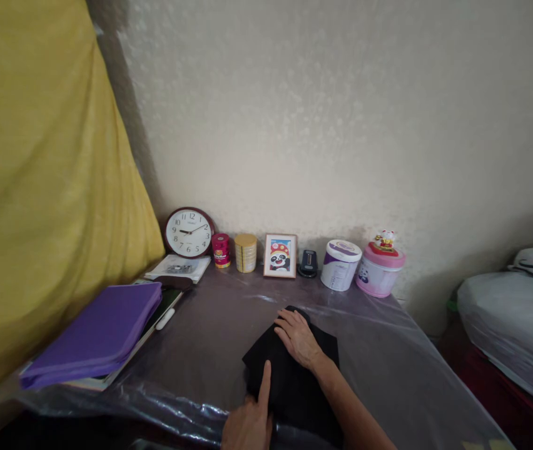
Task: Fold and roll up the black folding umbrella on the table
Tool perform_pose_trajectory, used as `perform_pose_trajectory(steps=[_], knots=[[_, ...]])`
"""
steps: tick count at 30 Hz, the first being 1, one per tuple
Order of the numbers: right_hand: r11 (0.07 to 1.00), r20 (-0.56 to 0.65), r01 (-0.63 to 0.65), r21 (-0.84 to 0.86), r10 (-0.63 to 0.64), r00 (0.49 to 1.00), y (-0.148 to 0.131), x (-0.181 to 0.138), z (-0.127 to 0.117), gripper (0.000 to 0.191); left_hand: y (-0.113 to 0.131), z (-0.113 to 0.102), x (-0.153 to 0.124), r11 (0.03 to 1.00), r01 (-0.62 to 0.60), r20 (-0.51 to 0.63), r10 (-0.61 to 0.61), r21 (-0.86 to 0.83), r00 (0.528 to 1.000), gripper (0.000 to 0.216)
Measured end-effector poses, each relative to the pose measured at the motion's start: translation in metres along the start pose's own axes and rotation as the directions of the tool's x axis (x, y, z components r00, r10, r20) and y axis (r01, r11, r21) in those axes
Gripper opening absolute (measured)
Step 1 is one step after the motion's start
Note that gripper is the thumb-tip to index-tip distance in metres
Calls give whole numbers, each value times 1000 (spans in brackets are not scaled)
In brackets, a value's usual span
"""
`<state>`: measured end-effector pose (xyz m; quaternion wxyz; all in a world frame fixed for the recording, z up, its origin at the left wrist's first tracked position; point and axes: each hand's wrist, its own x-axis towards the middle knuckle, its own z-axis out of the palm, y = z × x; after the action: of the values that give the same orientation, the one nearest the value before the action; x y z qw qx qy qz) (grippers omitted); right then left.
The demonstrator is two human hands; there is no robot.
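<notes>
A black folded cloth (294, 387), dark and flat with angular edges, lies at the front of the table; its exact kind is unclear. Resting on its upper part is my right hand (298, 337), palm down with the fingers stretched out over the fabric. At the lower left edge of the cloth is my left hand (250, 425). Its index finger points forward along the top of the fabric, while the other fingers curl at the edge and are partly hidden. The cloth's near end runs under my right forearm.
A plastic sheet covers the table (191, 337). On the left lie a purple folder (97, 325) and books. Along the wall stand a clock (189, 232), a pink jar (221, 251), a yellow-lidded jar (246, 253), a picture frame (280, 256), a white tub (340, 265) and a pink tub (379, 275).
</notes>
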<state>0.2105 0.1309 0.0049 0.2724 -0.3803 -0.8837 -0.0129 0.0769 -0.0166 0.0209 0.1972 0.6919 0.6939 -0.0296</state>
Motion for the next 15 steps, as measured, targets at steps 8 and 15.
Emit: perform_pose_trajectory(steps=[8, 15], knots=[[985, 96, -127, -114, 138, 986, 42, 21, 3, 29, 1, 4, 3, 997, 52, 30, -51, -65, 998, 70], [980, 8, -154, -126, 157, 988, 2, 18, 0, 27, 2, 3, 0, 996, 57, 32, -55, -62, 998, 65]])
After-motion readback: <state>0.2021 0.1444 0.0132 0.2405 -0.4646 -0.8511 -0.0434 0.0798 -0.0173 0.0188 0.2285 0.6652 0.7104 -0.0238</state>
